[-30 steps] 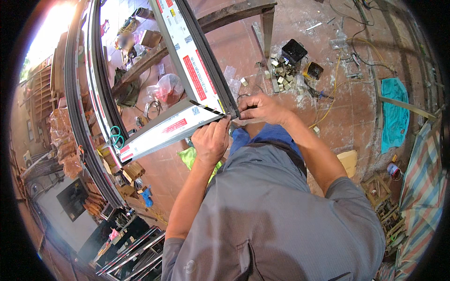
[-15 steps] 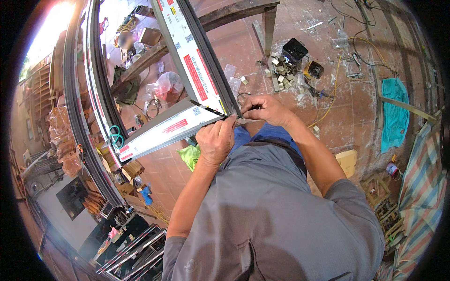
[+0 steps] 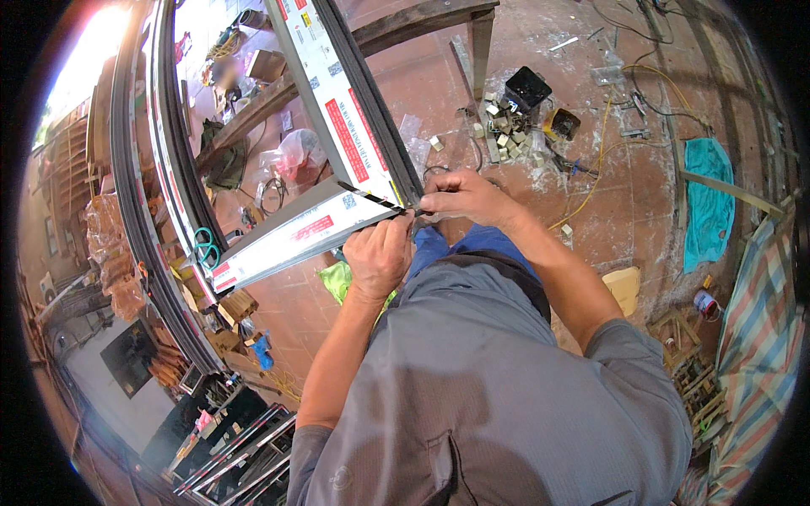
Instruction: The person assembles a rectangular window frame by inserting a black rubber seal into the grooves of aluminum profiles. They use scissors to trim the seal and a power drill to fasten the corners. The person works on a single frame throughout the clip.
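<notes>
A metal frame (image 3: 268, 251), covered in white film with red labels, has its near corner right in front of me. Dark strips (image 3: 384, 114) run along its long side up to that corner. My left hand (image 3: 378, 255) is closed on the corner from below, its fingertips at the rail's end. Just right of the corner, my right hand (image 3: 467, 200) is closed in a pinch, its fingertips almost meeting the left ones. Whatever lies between the right fingers is too small to make out. Green-handled scissors (image 3: 206, 249) rest on the frame's far left corner.
A wooden trestle (image 3: 422, 25) stands under the frame. Small pale blocks (image 3: 506, 135) are scattered by a black box (image 3: 528, 88) on the tiled floor. A yellow cord (image 3: 604, 160) winds across the floor; teal cloth (image 3: 707, 202) lies at the right. More long profiles (image 3: 133, 169) stand at left.
My right hand has shifted slightly left, closer to the frame's corner, and its fingers have turned more flat. My left hand has barely moved and stays at the corner.
</notes>
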A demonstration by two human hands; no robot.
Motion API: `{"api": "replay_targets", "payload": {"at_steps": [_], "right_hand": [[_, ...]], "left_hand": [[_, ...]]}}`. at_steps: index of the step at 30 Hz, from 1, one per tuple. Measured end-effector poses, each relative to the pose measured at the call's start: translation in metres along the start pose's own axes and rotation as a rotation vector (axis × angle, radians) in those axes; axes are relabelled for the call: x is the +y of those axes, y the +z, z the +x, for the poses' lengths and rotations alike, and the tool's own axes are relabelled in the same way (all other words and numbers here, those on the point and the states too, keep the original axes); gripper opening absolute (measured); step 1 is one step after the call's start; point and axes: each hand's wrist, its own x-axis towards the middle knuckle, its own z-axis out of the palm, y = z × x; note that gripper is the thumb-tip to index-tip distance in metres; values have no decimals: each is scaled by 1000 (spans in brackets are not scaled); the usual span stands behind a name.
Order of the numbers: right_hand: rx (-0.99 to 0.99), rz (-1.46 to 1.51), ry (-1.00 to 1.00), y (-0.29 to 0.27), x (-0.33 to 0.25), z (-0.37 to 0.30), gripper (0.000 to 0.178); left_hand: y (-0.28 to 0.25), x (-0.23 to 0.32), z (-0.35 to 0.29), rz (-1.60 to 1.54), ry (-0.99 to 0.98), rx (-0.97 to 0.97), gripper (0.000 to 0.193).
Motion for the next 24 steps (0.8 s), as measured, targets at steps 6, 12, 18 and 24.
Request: {"api": "replay_targets", "payload": {"at_steps": [6, 12, 18, 24], "right_hand": [[25, -112, 20, 1, 1, 6, 28], [73, -85, 1, 6, -1, 2, 27], [108, -46, -26, 9, 7, 2, 26], [127, -77, -16, 8, 10, -1, 24]], "left_hand": [[-3, -11, -10, 42, 24, -40, 13], [-10, -13, -13, 26, -3, -82, 16], [-7, -15, -14, 15, -5, -45, 17], [-11, -14, -13, 10, -29, -69, 15]]}}
